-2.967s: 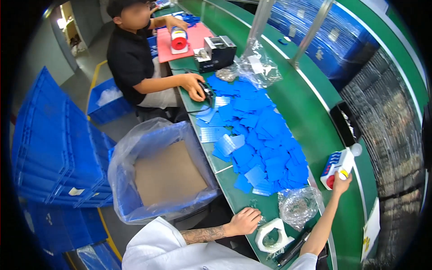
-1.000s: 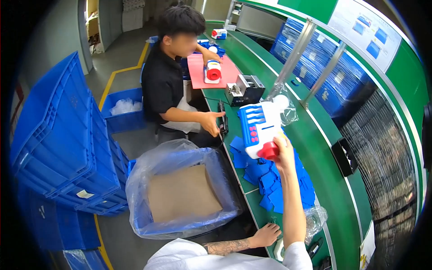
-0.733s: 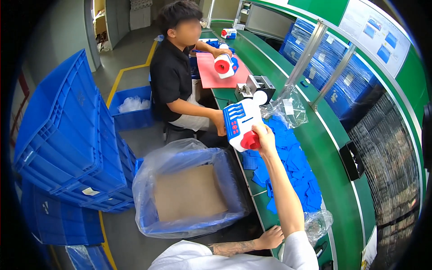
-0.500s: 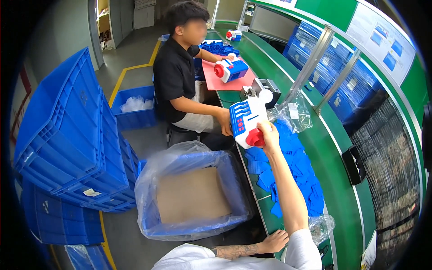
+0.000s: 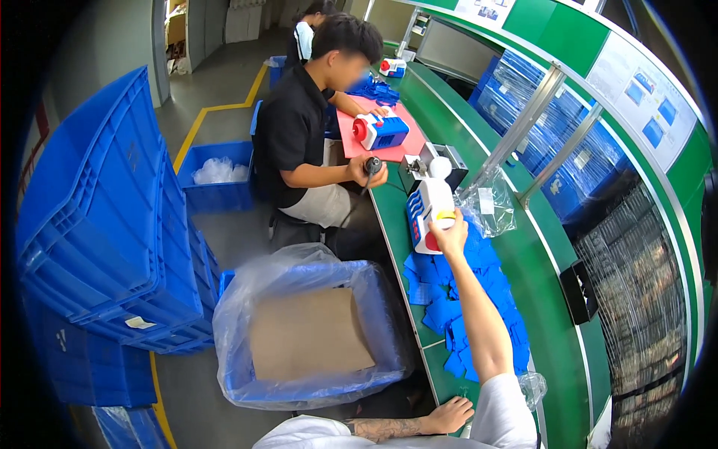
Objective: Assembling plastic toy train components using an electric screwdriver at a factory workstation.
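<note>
Your right hand grips the white-and-blue toy by its near end, over the far part of the blue sheets; hold it snug and clear of the black machine; your left hand is on the table, can't tell if it's holding anything tbh.

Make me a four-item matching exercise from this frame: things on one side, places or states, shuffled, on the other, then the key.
1. Left hand
2. Pink mat
3. Right hand
4. Clear liner

A. Gripping a white-and-blue unit
B. Draped over a blue bin
C. Resting on the green tabletop
D. Beneath another such unit

Pairs: 1-C, 2-D, 3-A, 4-B
</note>
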